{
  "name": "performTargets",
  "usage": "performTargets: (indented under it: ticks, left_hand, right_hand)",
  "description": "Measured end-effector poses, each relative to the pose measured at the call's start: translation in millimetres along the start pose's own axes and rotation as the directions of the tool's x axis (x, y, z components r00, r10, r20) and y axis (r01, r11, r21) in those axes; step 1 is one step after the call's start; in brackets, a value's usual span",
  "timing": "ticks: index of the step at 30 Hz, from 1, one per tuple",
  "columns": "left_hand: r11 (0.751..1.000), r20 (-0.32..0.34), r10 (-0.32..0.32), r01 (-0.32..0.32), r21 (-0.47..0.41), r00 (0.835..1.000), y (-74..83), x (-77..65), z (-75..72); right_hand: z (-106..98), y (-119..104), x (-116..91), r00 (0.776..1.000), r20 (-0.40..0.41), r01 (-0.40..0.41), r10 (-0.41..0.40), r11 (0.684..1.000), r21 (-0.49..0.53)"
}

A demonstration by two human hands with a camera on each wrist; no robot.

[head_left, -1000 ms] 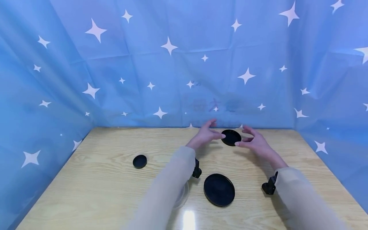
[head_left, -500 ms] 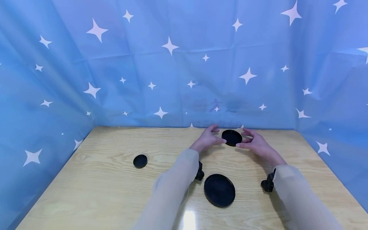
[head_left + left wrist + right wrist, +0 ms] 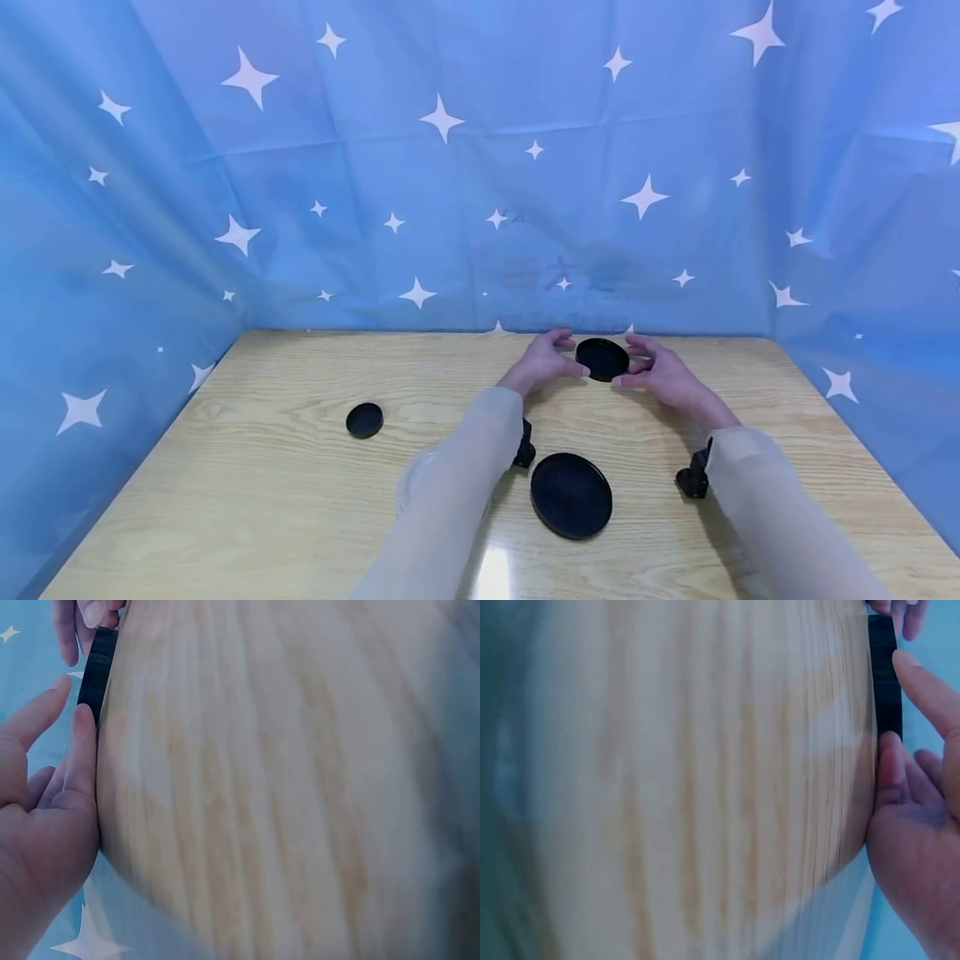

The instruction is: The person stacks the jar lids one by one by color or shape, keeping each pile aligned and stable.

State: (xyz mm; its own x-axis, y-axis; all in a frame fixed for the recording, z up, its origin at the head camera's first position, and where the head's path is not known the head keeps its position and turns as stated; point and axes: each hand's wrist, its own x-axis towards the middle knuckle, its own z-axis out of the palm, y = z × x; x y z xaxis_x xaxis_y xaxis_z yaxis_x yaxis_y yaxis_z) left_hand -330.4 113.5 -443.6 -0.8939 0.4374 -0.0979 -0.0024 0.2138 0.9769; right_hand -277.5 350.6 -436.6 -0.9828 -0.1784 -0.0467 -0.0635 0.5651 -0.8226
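Both hands frame a medium black round shallow dish point(image 3: 603, 360) near the table's back edge. The left hand point(image 3: 542, 364) holds its left side, thumb towards the front and fingers towards the back. On the opposite side, the right hand point(image 3: 663, 372) grips the rim in the same way. The left wrist view shows a fingertip of the left hand point(image 3: 52, 802) against the dark side wall point(image 3: 96, 671). Fingertips of the right hand point(image 3: 919, 825) meet the dish point(image 3: 885, 682) in the right wrist view. The dish appears flat on the table.
A larger black round dish point(image 3: 572, 496) lies between the forearms. Farther left is a small black one point(image 3: 364, 421). A clear round item point(image 3: 412, 483) is partly hidden under the left sleeve. A blue star-patterned curtain point(image 3: 450, 183) stands behind the wooden table point(image 3: 225, 500).
The left hand has lowered its raised fingers and closed in on the dish. The right hand has shifted slightly inward. The dish has stayed in about the same place.
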Motion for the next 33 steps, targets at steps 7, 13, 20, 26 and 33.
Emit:
performTargets:
  ticks: [7, 13, 20, 26, 33]
  left_hand:
    - [0.999, 0.009, -0.020, 0.020, 0.048, 1.000, 4.3, -1.5, 3.2]
    - [0.997, 0.043, -0.029, 0.026, 0.069, 0.999, 5.7, -2.5, 4.8]
    - [0.996, 0.050, -0.063, 0.060, 0.066, 0.997, 7.7, -2.6, 5.3]
    - [0.993, 0.043, -0.083, 0.079, 0.088, 0.996, 9.0, -3.7, 7.1]
    - [0.988, 0.017, -0.037, 0.034, 0.149, 0.999, 10.5, -5.4, 6.7]
  right_hand:
    - [1.4, -0.2, -1.1, 1.000, 0.009, -0.002, 0.002, 1.000, -0.002]
    - [1.3, 0.9, -2.0, 1.000, 0.010, 0.000, 0.000, 0.999, -0.041]
    - [-0.2, -0.9, -4.7, 0.999, 0.030, 0.018, -0.016, 0.996, -0.082]
    - [-0.1, -0.6, -8.4, 0.999, 0.046, 0.016, -0.012, 0.995, -0.094]
    - [2.2, -3.4, -8.4, 0.999, 0.031, 0.014, -0.011, 0.995, -0.098]
